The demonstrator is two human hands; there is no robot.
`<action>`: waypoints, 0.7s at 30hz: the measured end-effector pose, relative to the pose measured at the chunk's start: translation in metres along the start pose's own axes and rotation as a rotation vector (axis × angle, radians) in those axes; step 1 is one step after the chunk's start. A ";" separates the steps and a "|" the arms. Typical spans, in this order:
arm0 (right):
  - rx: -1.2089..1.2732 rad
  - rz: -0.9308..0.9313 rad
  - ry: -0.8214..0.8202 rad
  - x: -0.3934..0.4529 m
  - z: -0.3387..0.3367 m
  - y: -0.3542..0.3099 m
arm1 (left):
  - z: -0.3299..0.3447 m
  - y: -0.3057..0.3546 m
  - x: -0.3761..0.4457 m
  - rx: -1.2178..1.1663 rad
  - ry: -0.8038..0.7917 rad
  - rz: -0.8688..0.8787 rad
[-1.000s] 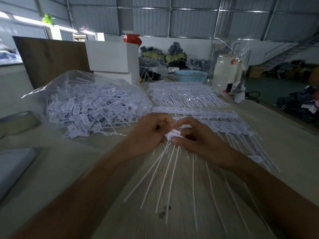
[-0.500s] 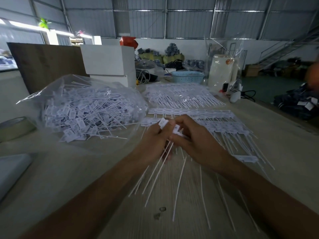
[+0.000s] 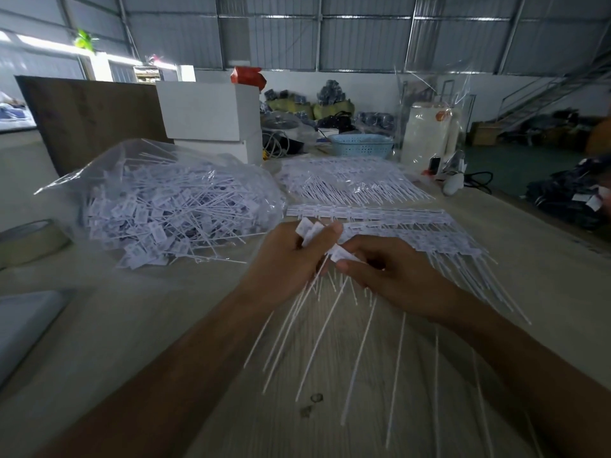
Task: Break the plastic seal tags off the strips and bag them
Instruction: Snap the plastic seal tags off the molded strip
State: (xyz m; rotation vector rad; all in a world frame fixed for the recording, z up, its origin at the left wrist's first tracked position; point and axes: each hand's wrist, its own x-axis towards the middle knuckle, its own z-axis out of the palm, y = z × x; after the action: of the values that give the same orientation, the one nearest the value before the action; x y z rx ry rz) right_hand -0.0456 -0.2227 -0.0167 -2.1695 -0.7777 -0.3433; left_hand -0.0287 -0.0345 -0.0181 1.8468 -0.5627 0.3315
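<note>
My left hand (image 3: 287,262) grips a small bunch of loose white seal tags (image 3: 310,230), their heads poking above my fingers and their thin tails hanging down toward me. Beside it my right hand (image 3: 393,276) pinches the head of another tag (image 3: 342,254) on a strip whose tails fan out over the table. More strips of joined tags (image 3: 396,226) lie just beyond my hands. A clear plastic bag (image 3: 165,206) full of loose tags lies open to the left.
A second clear bag of tag strips (image 3: 350,183) lies farther back. White boxes (image 3: 211,117), a blue basket (image 3: 362,145) and a wooden board (image 3: 89,117) stand behind. A tape roll (image 3: 29,239) and a grey flat object (image 3: 23,325) lie at the left edge.
Both hands have lifted a little from the table. Tags now stick up out of my left hand, and my right hand pinches a further tag head.
</note>
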 end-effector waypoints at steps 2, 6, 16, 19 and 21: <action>0.119 -0.016 -0.016 -0.001 0.001 -0.003 | -0.004 0.002 0.000 0.048 -0.009 0.063; 0.200 -0.009 -0.049 -0.005 0.003 -0.004 | -0.008 0.002 0.000 0.116 -0.083 0.096; -0.428 -0.274 0.151 -0.003 0.006 -0.008 | -0.017 0.003 0.006 -0.096 -0.087 -0.251; -0.481 -0.235 0.185 -0.006 -0.008 0.001 | -0.040 -0.002 0.007 -0.017 -0.224 -0.298; -0.270 -0.096 0.136 -0.008 -0.012 0.004 | -0.047 -0.004 0.007 -0.050 -0.241 -0.242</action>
State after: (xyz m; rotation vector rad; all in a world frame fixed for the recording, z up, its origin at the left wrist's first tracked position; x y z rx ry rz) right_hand -0.0492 -0.2372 -0.0154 -2.3330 -0.7977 -0.6714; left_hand -0.0181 0.0088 -0.0020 1.8945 -0.4987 -0.0673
